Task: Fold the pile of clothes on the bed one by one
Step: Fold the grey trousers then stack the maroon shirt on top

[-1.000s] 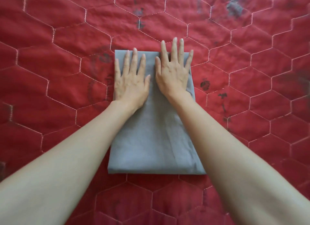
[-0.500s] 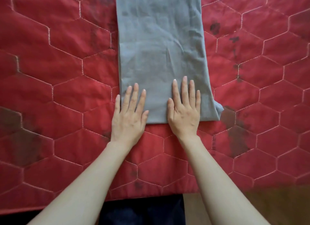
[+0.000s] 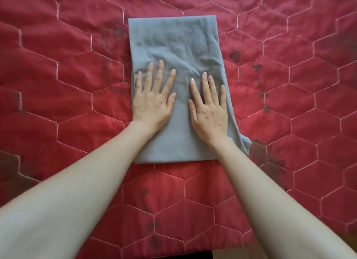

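Grey folded garment [image 3: 179, 46] lies flat as a long rectangle on the red quilted bedspread [image 3: 63, 69], wrinkled across its middle; its near right corner sticks out slightly past the edge. Left hand [image 3: 152, 102] rests palm-down on the garment's left half, fingers straight and spread; right hand [image 3: 209, 111] rests palm-down on the right half, fingers straight; the two hands lie apart, gripping nothing.

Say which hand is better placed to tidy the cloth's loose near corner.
Right, probably. The right hand lies flat on the grey cloth beside its bulging near-right corner; the left hand lies flat towards the straight left edge.
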